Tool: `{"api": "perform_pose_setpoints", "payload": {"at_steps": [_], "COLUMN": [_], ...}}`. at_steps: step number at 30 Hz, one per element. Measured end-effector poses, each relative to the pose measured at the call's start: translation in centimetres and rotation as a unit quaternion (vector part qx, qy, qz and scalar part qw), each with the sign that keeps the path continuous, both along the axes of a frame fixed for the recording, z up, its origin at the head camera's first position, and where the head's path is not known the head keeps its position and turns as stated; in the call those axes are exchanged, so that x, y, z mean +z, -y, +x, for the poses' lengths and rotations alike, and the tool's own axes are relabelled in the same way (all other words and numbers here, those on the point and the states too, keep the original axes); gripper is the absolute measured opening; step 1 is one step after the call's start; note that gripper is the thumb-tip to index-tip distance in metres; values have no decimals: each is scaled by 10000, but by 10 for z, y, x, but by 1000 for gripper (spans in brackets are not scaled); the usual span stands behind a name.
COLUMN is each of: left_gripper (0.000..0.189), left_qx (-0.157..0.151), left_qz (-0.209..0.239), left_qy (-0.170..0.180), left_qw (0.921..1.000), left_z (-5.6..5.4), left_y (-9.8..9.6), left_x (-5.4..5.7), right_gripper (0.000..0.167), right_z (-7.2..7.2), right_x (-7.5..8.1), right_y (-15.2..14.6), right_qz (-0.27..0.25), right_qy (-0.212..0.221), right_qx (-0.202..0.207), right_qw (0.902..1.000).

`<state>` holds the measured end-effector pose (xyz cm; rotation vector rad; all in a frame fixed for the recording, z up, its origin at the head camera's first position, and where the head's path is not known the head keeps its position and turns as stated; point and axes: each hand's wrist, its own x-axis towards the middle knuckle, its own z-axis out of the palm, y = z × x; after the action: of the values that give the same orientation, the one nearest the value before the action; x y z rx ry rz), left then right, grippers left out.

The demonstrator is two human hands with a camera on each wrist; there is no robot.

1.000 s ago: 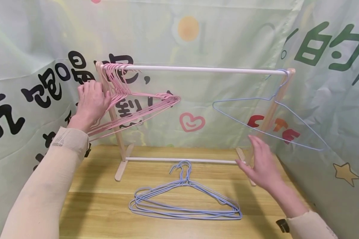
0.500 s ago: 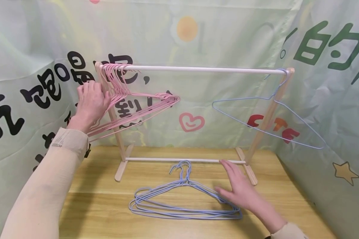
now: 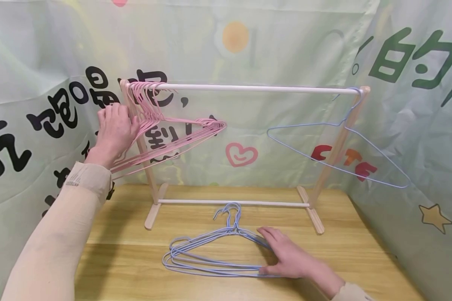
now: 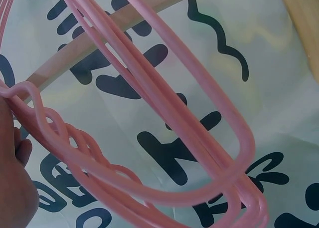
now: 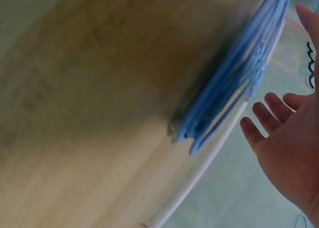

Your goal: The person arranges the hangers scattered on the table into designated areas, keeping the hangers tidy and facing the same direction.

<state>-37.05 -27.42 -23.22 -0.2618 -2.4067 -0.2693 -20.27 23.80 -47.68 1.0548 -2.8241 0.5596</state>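
A bunch of pink hangers point(image 3: 173, 149) hangs at the left end of the rack's top rail, hooks bunched together. My left hand point(image 3: 116, 129) grips their near left side by the left post; its fingertips are hidden in the head view. The left wrist view has part of that hand point(image 4: 17, 178) against the pink hangers point(image 4: 174, 113). A stack of blue hangers point(image 3: 201, 246) lies flat on the table. Over its right end reaches my right hand point(image 3: 290, 255), thumb and fingers spread. In the right wrist view its fingers point(image 5: 266, 119) are loosely extended beside the blue hangers point(image 5: 229, 83).
The wooden rack has a white top rail point(image 3: 248, 88) and a lower white bar point(image 3: 196, 202) behind the blue stack. One blue hanger point(image 3: 305, 125) hangs at the rail's right end. Printed cloth point(image 3: 286, 46) encloses the wooden table point(image 3: 113, 267).
My right hand has moved left and down, from beside the rack's right post to the right end of the blue stack. My left hand stays in place on the pink hangers.
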Motion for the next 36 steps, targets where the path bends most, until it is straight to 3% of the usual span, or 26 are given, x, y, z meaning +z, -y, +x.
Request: {"api": "perform_pose_setpoints", "payload": {"at_steps": [7,19,30,36], "left_gripper": [33,33,34,33], "left_qx": [-28,-1,40,17], "left_qz": [14,11,-4,14], "left_qy": [17,1,7,19], "left_qw": [10000,10000,10000,10000], "left_z": [-1,0,2,3], "left_y": [-2,-3,-1,-1], "left_x": [0,2,1,-1], "right_gripper": [112,111,104,102], "right_z": [2,0,1,3], "right_x": [-8,-9,-13,-13], "right_y": [0,3,3,4], "right_qz": [184,219,41,-43], "right_qy": [227,563,201,393], "right_qx": [38,-127,-77,-108], "right_qw": [9996,9981,9998,9992]}}
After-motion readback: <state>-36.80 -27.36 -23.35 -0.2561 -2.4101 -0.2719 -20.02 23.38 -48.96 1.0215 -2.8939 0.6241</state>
